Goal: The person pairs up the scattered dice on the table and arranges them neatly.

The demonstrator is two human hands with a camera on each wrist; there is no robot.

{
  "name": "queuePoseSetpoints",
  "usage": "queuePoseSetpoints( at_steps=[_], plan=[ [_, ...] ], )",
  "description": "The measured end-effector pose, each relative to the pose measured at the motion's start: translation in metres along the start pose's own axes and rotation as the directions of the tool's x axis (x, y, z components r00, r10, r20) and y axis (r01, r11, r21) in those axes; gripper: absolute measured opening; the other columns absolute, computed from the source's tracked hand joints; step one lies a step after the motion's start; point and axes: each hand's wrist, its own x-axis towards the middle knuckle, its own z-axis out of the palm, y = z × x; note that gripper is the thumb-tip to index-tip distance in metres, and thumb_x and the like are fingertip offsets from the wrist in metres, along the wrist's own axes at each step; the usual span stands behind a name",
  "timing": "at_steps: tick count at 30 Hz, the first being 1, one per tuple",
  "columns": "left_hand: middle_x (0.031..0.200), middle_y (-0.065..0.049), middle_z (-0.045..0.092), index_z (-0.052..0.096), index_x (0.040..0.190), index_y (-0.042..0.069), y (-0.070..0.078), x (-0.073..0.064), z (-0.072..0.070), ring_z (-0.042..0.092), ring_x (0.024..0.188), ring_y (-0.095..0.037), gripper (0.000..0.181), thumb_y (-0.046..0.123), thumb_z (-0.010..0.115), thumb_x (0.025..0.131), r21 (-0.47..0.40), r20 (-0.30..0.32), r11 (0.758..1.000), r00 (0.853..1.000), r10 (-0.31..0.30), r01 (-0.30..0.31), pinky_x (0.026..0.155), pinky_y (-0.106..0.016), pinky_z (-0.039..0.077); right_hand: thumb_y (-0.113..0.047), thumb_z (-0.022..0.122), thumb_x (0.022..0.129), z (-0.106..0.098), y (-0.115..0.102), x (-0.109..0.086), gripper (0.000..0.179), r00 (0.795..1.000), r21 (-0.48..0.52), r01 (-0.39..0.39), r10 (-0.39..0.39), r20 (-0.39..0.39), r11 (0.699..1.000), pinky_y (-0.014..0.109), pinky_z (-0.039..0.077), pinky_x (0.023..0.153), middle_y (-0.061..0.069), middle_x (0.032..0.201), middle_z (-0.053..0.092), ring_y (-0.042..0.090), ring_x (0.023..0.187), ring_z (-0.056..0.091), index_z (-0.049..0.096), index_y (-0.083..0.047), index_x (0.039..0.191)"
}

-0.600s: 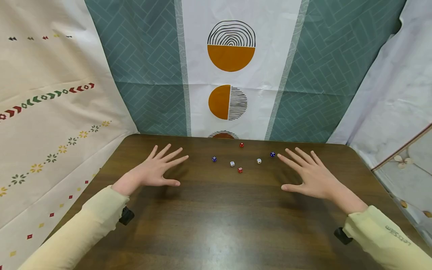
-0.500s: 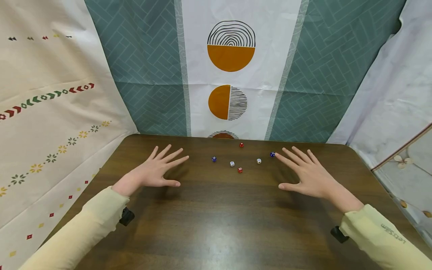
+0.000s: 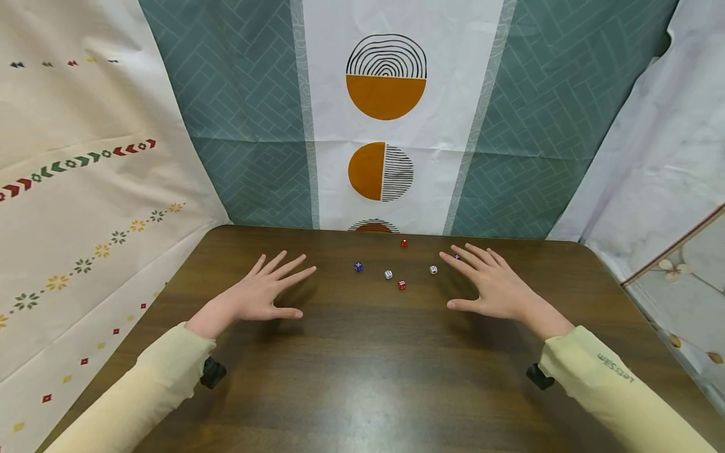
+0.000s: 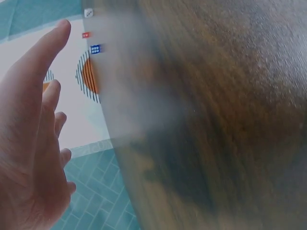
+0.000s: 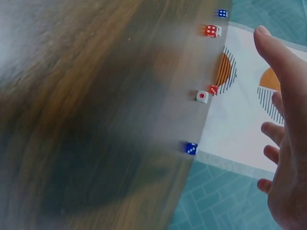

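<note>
Several small dice lie scattered toward the far side of the brown table. Leftmost is a blue die (image 3: 359, 267), followed by a white die (image 3: 388, 275) and a red die (image 3: 402, 285). Farther back sits another red die (image 3: 404, 243). A second white die (image 3: 433, 270) is just left of my right hand (image 3: 491, 286), whose fingers partly cover the second blue die (image 5: 191, 148) in the head view. My left hand (image 3: 262, 289) hovers left of the dice, fingers spread and holding nothing. The right hand is likewise spread above the table and holds nothing.
The wooden table (image 3: 351, 371) has rounded far corners. A teal and white patterned cloth (image 3: 255, 126) hangs behind it. A cream cloth (image 3: 102, 189) hangs at the left, and a whitish cloth (image 3: 668, 157) at the right.
My right hand has moved left, and its fingers now come in front of the right blue die. The left hand has dropped slightly toward me. The dice have stayed in place.
</note>
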Motion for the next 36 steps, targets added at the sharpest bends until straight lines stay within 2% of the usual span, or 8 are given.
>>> queuePoseSetpoints(
  at_steps=[5,12,19,22,30,36],
  plan=[
    [0.168,-0.003,0.014,0.024,0.157,0.034,0.003,0.0,0.0,0.008,0.153,-0.044,0.089,0.065,0.064,0.084,-0.002,-0.007,1.0,1.0,0.006,-0.006,0.113,-0.074,0.004,-0.072,0.063,0.081,0.005,-0.003,0.012,0.094,0.999,0.021,0.026,-0.025,-0.023,0.999,0.064,0.017,0.116,0.004,0.163,0.028,0.035,0.15,0.022,0.022,-0.033,0.157],
    [0.168,-0.003,0.014,0.024,0.157,0.033,0.006,-0.001,0.0,0.011,0.153,-0.042,0.089,0.065,0.064,0.085,-0.023,-0.004,1.0,1.0,0.006,-0.006,0.114,-0.074,0.006,-0.066,0.065,0.083,0.013,-0.01,0.03,0.089,0.995,0.015,0.062,-0.06,-0.078,0.998,0.059,0.025,0.112,0.001,0.16,0.035,0.031,0.146,0.031,0.028,-0.032,0.156],
    [0.167,-0.005,0.015,0.021,0.158,0.033,0.005,-0.003,0.002,0.015,0.153,-0.039,0.09,0.068,0.06,0.085,-0.061,0.035,0.998,0.999,0.009,-0.007,0.116,-0.07,0.016,-0.059,0.068,0.085,0.022,-0.019,0.044,0.083,0.994,0.051,0.089,-0.086,-0.065,0.995,0.058,0.027,0.109,0.003,0.158,0.04,0.03,0.144,0.032,0.032,-0.031,0.155],
    [0.167,-0.006,0.015,0.021,0.158,0.032,0.005,-0.003,0.003,0.016,0.153,-0.039,0.09,0.069,0.059,0.086,-0.065,0.034,0.998,0.999,0.02,-0.018,0.115,-0.069,0.018,-0.058,0.068,0.086,0.027,-0.022,0.049,0.08,0.995,0.064,0.09,-0.087,-0.056,0.994,0.058,0.028,0.108,0.004,0.156,0.041,0.029,0.143,0.032,0.035,-0.03,0.154],
    [0.167,-0.007,0.016,0.022,0.158,0.03,0.007,-0.001,0.005,0.02,0.152,-0.04,0.088,0.059,0.065,0.087,-0.093,0.035,0.996,0.999,0.022,-0.018,0.115,-0.068,0.021,-0.051,0.07,0.086,0.038,-0.027,0.063,0.071,0.996,0.103,0.08,-0.076,-0.043,0.992,0.057,0.031,0.105,0.003,0.151,0.047,0.029,0.137,0.038,0.045,-0.028,0.149],
    [0.166,-0.01,0.017,0.02,0.158,0.031,0.007,0.0,0.01,0.023,0.151,-0.041,0.088,0.061,0.063,0.088,-0.1,0.045,0.995,0.999,0.027,-0.022,0.115,-0.065,0.023,-0.046,0.073,0.086,0.046,-0.033,0.07,0.063,0.997,0.128,0.076,-0.074,-0.019,0.989,0.056,0.033,0.103,0.003,0.147,0.051,0.029,0.134,0.041,0.053,-0.028,0.143]
  ],
)
